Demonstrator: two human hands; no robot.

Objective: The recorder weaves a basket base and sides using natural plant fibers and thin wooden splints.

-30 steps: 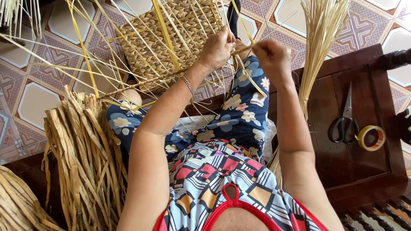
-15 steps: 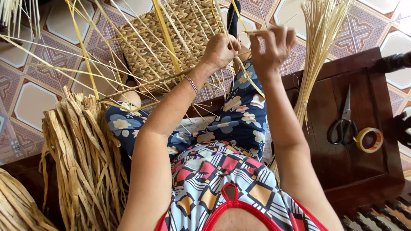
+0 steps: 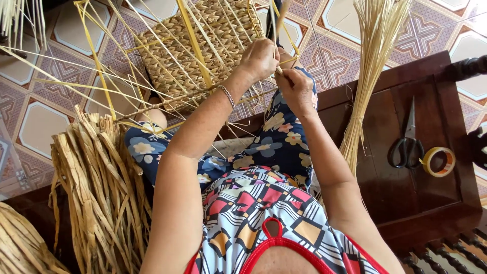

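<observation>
A half-woven straw basket (image 3: 195, 45) with yellow frame strips and many loose thin spokes rests over my knees. My left hand (image 3: 259, 58) grips its right edge, a bracelet on the wrist. My right hand (image 3: 296, 89) sits just below and to the right, fingers pinched on a flat dried weaving strand (image 3: 280, 18) that runs up from between both hands. The two hands touch each other at the basket's corner.
A bundle of dried flat straw (image 3: 96, 187) leans at my left. A sheaf of thin pale reeds (image 3: 370, 76) stands on the dark wooden bench (image 3: 406, 203) at my right, beside scissors (image 3: 407, 142) and a tape roll (image 3: 439, 161). Patterned floor tiles lie beyond.
My right hand rose to the strand half a second ago and has now drawn down and left, close under my left hand. The basket sits slightly more to the right in view.
</observation>
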